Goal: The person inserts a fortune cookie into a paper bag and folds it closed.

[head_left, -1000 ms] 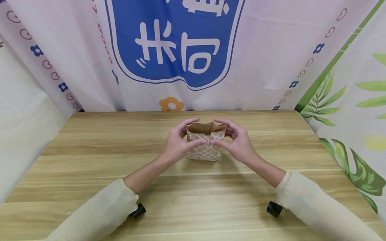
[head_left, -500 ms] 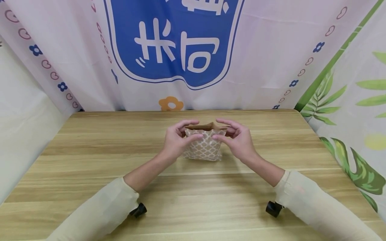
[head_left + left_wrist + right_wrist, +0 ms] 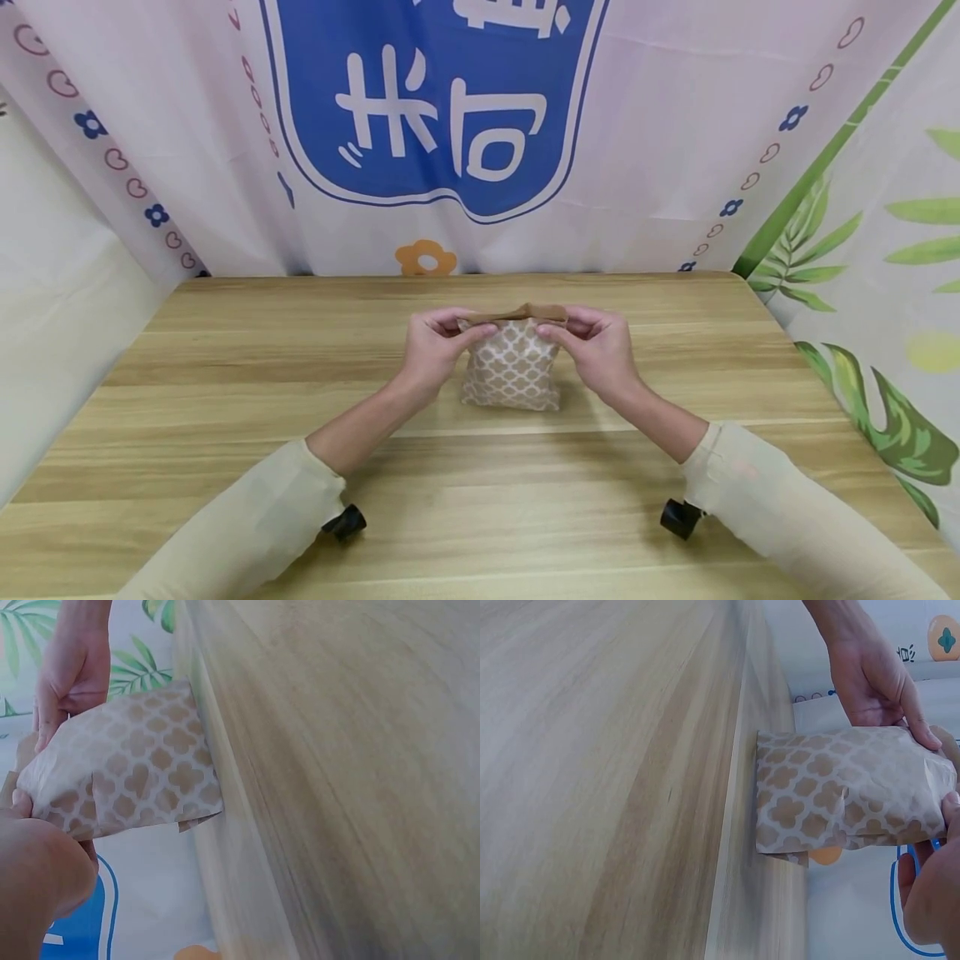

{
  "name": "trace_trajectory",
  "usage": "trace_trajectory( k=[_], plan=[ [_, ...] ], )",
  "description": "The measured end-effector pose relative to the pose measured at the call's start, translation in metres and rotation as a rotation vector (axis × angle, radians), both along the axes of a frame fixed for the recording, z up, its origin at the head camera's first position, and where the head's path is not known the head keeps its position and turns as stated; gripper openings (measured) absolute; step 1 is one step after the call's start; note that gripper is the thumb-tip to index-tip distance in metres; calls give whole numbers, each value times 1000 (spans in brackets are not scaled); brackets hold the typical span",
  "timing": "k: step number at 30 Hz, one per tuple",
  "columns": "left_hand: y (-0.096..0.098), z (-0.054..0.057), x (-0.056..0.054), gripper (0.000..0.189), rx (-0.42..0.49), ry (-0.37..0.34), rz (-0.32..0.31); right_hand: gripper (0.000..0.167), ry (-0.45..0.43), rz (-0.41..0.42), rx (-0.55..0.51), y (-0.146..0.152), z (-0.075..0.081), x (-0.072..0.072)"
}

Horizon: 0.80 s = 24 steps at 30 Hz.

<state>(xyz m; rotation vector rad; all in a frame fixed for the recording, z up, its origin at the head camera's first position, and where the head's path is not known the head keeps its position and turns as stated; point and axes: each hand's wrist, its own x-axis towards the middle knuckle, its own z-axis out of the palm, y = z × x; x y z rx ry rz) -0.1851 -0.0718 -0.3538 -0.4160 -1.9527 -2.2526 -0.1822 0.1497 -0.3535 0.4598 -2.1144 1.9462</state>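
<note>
A brown paper bag (image 3: 513, 367) with a white lattice print stands upright on the table, its top edges drawn nearly together. My left hand (image 3: 437, 346) pinches the bag's upper left corner, thumb on the near face and fingers behind. At the upper right corner, my right hand (image 3: 600, 346) pinches it the same way. Both wrist views show the printed face of the bag (image 3: 142, 761) bulging a little, with its base on the table. What the bag holds is hidden.
The wooden table (image 3: 300, 375) reaches back to a hanging cloth (image 3: 675, 125) with a blue emblem. Leaf-print cloth (image 3: 885, 250) hangs at the right. Black devices, a left one (image 3: 345, 523) and a right one (image 3: 681, 519), sit under the sleeves.
The bag's mouth, wide a second ago, has narrowed to almost flat. Both thumbs have drawn apart toward the corners, and the fingers have closed in behind the top edge.
</note>
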Motion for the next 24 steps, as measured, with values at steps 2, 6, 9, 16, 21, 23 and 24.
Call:
trace_trajectory(
  k=[2,6,9,16,21,23,24],
  plan=[
    [0,0,-1,16,19,-5,2,24,7,-14,11,0,0,0],
    [-1,-1,-2,17,13,-21,26,17,22,-2,16,0,0,0],
    [-1,-1,-2,10,2,-40,45,15,39,22,10,0,0,-1],
    [-2,1,-1,14,-2,-47,65,14,40,67,19,3,1,-2],
    [-4,1,0,18,-21,-21,44,13,33,66,55,5,2,-1],
    [-4,2,0,19,-28,-13,30,13,37,61,74,5,3,-1],
    [-5,2,0,20,-29,-10,22,13,38,59,81,5,4,-1]
  ],
)
